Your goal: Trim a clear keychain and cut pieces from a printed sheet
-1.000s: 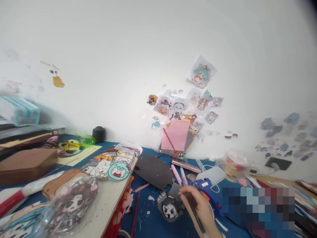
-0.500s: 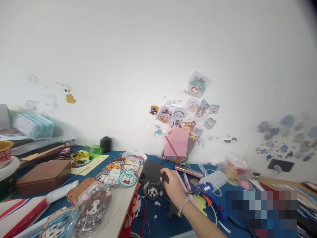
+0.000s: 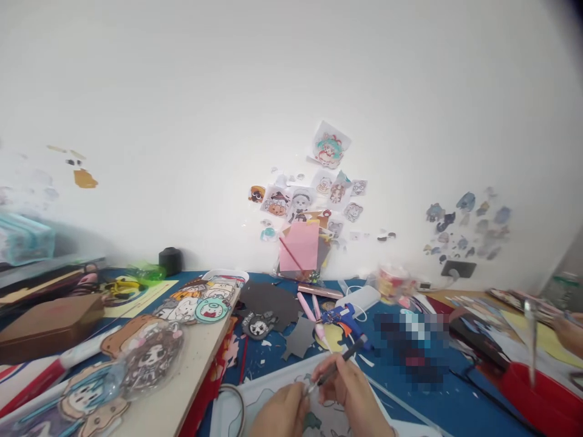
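Note:
A black pen [image 3: 340, 359] slants up and to the right in my right hand [image 3: 350, 391], whose fingers are closed around its barrel. At its lower end sits a pale, clear part that looks like a cap [image 3: 311, 387]. My left hand [image 3: 281, 413] is closed, thumb and fingers pinching at that clear end. Below both hands lies a pale sheet with cartoon line drawings [image 3: 328, 419], partly hidden by them. Just beyond are dark grey paper scraps [image 3: 299, 340] and a black-and-white cartoon cutout [image 3: 257, 328].
A cream board [image 3: 200, 358] with several cartoon cutouts stands at left, beside a brown box [image 3: 50, 325]. Behind my right hand lie a blue glue gun [image 3: 344, 318] and pink pens [image 3: 310, 309]. Another person's hand [image 3: 571, 334] shows at far right, near a red container [image 3: 542, 394].
My right hand has drawn back from the grey paper with the pen, which now points leftward. My left hand has come into view at the pen's end. The view has turned right.

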Demonstrator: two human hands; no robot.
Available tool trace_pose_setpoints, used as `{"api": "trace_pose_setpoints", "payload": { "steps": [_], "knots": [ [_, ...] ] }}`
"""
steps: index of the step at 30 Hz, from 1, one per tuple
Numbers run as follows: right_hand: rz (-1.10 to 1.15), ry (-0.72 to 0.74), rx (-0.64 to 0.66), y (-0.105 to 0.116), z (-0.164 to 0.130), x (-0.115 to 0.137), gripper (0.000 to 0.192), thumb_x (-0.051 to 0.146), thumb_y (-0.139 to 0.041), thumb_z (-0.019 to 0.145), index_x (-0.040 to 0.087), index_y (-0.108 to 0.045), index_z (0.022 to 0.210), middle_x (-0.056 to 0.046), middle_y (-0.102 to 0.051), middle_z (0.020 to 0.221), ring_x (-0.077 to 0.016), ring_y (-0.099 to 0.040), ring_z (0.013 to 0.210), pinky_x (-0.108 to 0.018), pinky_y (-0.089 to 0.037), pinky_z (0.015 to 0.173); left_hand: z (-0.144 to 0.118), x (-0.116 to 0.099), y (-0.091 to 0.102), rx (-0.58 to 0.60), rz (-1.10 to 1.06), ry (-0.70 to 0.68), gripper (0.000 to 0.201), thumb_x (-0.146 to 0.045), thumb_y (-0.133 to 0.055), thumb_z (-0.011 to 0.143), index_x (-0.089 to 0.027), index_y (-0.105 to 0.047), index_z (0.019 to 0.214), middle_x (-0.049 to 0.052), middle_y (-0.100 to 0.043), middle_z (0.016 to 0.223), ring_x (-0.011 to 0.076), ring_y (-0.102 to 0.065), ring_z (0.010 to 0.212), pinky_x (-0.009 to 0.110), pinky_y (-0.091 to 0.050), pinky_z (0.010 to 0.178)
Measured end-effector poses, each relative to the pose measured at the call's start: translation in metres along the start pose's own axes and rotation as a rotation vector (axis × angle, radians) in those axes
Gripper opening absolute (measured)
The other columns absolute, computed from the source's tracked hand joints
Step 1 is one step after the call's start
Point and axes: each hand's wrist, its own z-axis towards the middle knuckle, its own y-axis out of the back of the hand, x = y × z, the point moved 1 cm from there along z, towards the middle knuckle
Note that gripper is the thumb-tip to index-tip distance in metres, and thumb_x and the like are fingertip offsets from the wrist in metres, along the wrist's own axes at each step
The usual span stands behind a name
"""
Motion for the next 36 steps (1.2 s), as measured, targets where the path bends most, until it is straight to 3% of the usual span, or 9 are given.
{"api": "trace_pose_setpoints", "payload": {
  "steps": [7, 13, 17, 22, 26, 31, 36],
  "knots": [
    [0.037, -0.010, -0.042, -0.013, -0.003, 0.006, 0.046, 0.060, -0.056, 0.070, 0.014, -0.059, 0.070, -0.008, -0.066, 0.068, -0.0142, -0.059, 0.052, -0.027, -0.048, 0.056, -0.005, 0.000, -0.001, -0.062, -0.028, -0.002, 0.029, -0.016, -0.027, 0.085, -0.020, -0.053, 0.096, 0.008, -0.065, 0.097, 0.0173, -0.061, 0.087, 0.025, -0.045, 0.072],
    [0.033, -0.015, -0.094, -0.014, -0.004, 0.012, 0.049, 0.064, -0.054, 0.068, 0.015, -0.057, 0.071, -0.007, -0.067, 0.068, -0.0158, -0.061, 0.053, -0.028, -0.049, 0.057, -0.004, 0.001, 0.002, -0.046, 0.018, 0.037, 0.025, -0.016, -0.029, 0.085, -0.020, -0.053, 0.093, 0.007, -0.067, 0.092, 0.0162, -0.062, 0.083, 0.023, -0.045, 0.069],
    [-0.109, -0.009, -0.036, -0.011, -0.003, 0.009, 0.047, 0.062, -0.054, 0.069, 0.015, -0.060, 0.070, -0.007, -0.066, 0.069, -0.0179, -0.062, 0.058, -0.029, -0.049, 0.059, -0.006, -0.003, 0.008, -0.057, 0.025, 0.019, 0.027, -0.016, -0.028, 0.085, -0.020, -0.053, 0.092, 0.007, -0.067, 0.094, 0.0156, -0.062, 0.083, 0.022, -0.045, 0.068],
    [-0.416, 0.145, -0.017, -0.005, -0.002, -0.004, 0.048, 0.059, -0.054, 0.070, 0.013, -0.065, 0.069, -0.004, -0.060, 0.053, -0.0181, -0.057, 0.054, -0.027, -0.045, 0.054, -0.008, -0.004, 0.007, -0.110, 0.042, -0.040, 0.028, -0.012, -0.032, 0.082, -0.019, -0.056, 0.094, 0.007, -0.067, 0.092, 0.0165, -0.062, 0.084, 0.024, -0.046, 0.072],
    [-0.485, 0.103, -0.067, -0.003, -0.002, -0.015, 0.050, 0.062, -0.051, 0.070, 0.014, -0.062, 0.063, 0.003, -0.045, 0.034, -0.0133, -0.045, 0.035, -0.024, -0.037, 0.043, -0.006, 0.004, -0.005, -0.227, 0.083, -0.126, 0.031, -0.007, -0.035, 0.078, -0.017, -0.059, 0.096, 0.007, -0.067, 0.095, 0.0188, -0.061, 0.089, 0.029, -0.048, 0.077],
    [-0.496, 0.065, -0.158, -0.008, 0.000, -0.027, 0.051, 0.063, -0.053, 0.067, 0.020, -0.042, 0.042, 0.005, -0.035, 0.029, -0.0100, -0.035, 0.030, -0.023, -0.030, 0.038, 0.000, 0.023, -0.027, -0.457, 0.153, -0.245, 0.034, -0.009, -0.037, 0.080, -0.020, -0.055, 0.107, 0.006, -0.065, 0.104, 0.0178, -0.060, 0.097, 0.029, -0.049, 0.082],
    [-0.470, -0.032, -0.196, -0.010, 0.007, -0.038, 0.049, 0.065, -0.051, 0.064, 0.018, -0.053, 0.053, 0.004, -0.038, 0.028, -0.0124, -0.037, 0.030, -0.023, -0.028, 0.037, 0.015, 0.031, -0.038, -0.511, 0.375, -0.265, 0.016, -0.018, -0.047, 0.080, -0.017, -0.061, 0.088, 0.011, -0.069, 0.090, 0.0228, -0.063, 0.089, 0.036, -0.051, 0.080]
  ]
}}
